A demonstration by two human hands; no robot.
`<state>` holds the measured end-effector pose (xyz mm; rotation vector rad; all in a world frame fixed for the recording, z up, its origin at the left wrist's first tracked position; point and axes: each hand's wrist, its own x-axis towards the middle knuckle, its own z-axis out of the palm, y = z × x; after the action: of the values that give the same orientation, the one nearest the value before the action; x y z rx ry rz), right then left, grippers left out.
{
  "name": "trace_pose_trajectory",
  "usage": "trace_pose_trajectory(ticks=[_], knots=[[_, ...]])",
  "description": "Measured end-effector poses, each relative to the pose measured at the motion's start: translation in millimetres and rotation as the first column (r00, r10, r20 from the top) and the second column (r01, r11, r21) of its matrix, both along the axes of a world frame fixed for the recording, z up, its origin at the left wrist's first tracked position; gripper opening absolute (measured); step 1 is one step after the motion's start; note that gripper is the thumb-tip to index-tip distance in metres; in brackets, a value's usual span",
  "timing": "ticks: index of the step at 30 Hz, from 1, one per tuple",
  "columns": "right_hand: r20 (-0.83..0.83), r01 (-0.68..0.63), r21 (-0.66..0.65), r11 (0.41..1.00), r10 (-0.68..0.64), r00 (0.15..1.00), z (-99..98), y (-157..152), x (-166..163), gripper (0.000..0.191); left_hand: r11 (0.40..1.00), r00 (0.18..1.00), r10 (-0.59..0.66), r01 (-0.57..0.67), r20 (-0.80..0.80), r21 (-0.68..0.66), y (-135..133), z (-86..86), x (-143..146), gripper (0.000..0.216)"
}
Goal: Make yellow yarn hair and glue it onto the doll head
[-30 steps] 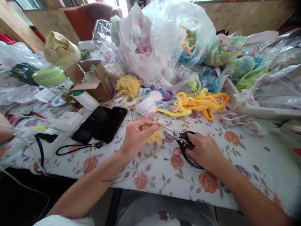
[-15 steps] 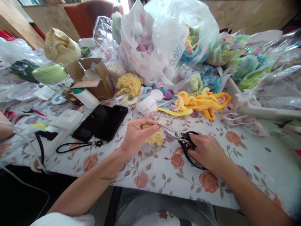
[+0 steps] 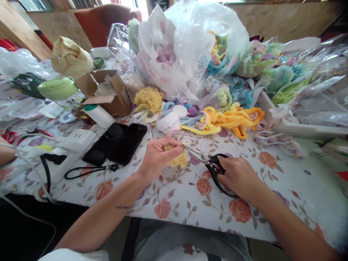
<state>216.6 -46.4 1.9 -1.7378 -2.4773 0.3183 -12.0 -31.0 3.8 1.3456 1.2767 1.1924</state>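
My left hand pinches a small fluffy yellow pompom just above the flowered tablecloth. My right hand grips black-handled scissors, whose metal blades point left and touch the pompom by my left fingertips. Both hands are closed around what they hold.
Two black phones lie left of my hands, beside a white power strip with cables. Behind are a torn cardboard box, a larger yellow pompom, yellow-orange plush strips and big plastic bags of plush pieces. The table's front edge is near.
Hardly anything moved. The scissors and my right hand shifted a little on the cloth, and the blades stay at the pompom in my left hand.
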Motion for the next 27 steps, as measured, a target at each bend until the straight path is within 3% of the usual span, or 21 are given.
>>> trace_pose_trajectory(ticks=[8,13,16,18,22,27], knots=[[0.000,0.064,-0.036,0.997,-0.064,0.998,-0.4,3,-2,0.020,0.998,0.998,-0.056,0.056,0.006,-0.017,0,0.3,0,0.011],[0.081,0.258,0.066,0.964,-0.263,0.961,-1.9,14,11,0.022,0.985,0.972,-0.087,0.117,0.218,-0.129,5,-1.2,1,0.014],[-0.015,0.306,0.023,0.952,-0.306,0.952,-0.5,16,16,0.022,0.975,0.940,-0.091,0.151,0.329,-0.163,8,-2.5,0,0.014],[-0.166,0.262,-0.085,0.961,-0.273,0.948,1.2,14,15,0.025,0.970,0.922,-0.096,0.171,0.375,-0.171,8,-2.7,-1,0.014],[-0.444,0.054,-0.319,0.946,-0.200,0.873,5.7,6,12,0.027,0.970,0.905,-0.110,0.189,0.410,-0.155,8,-1.5,-1,0.013],[-0.542,-0.075,-0.378,0.923,-0.155,0.826,8.6,2,13,0.025,0.992,0.927,-0.081,0.112,0.366,-0.062,8,-0.2,1,0.012]])
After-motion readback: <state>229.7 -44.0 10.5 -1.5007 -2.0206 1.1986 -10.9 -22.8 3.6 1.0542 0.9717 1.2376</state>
